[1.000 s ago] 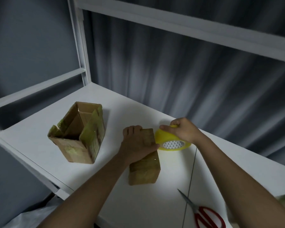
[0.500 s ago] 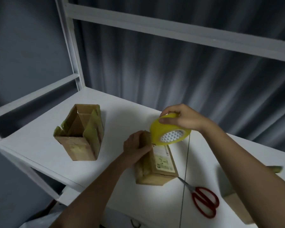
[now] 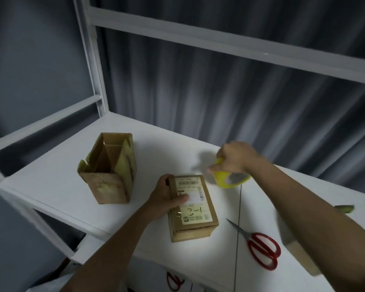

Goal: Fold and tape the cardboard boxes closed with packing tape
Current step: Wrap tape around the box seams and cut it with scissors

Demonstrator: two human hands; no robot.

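A closed cardboard box (image 3: pixel 193 207) is lying flat on the white worktop (image 3: pixel 57 186) near its front edge, label side up, with "3-1" handwritten on the shipping label. The left hand (image 3: pixel 167 199) is gripping this box along its left side, the fingers wrapping down over that edge and the thumb lying across the top on the label. Just beyond the box's far right corner, the right hand (image 3: pixel 234 158) is holding a yellow roll of packing tape (image 3: pixel 230 178), fingers curled over the top of the roll; it is blurred, so whether the roll is touching the worktop cannot be told. A second, open box (image 3: pixel 109 171) is standing upright toward the left edge of the worktop, well apart from the closed one, its flaps raised and patches of old tape showing on its sides. Red-handled scissors (image 3: pixel 259 246) are lying near the front edge to the right of the closed box, blades pointing toward it. Another piece of cardboard (image 3: pixel 299 256) is sitting near the right edge, mostly hidden behind the right forearm.
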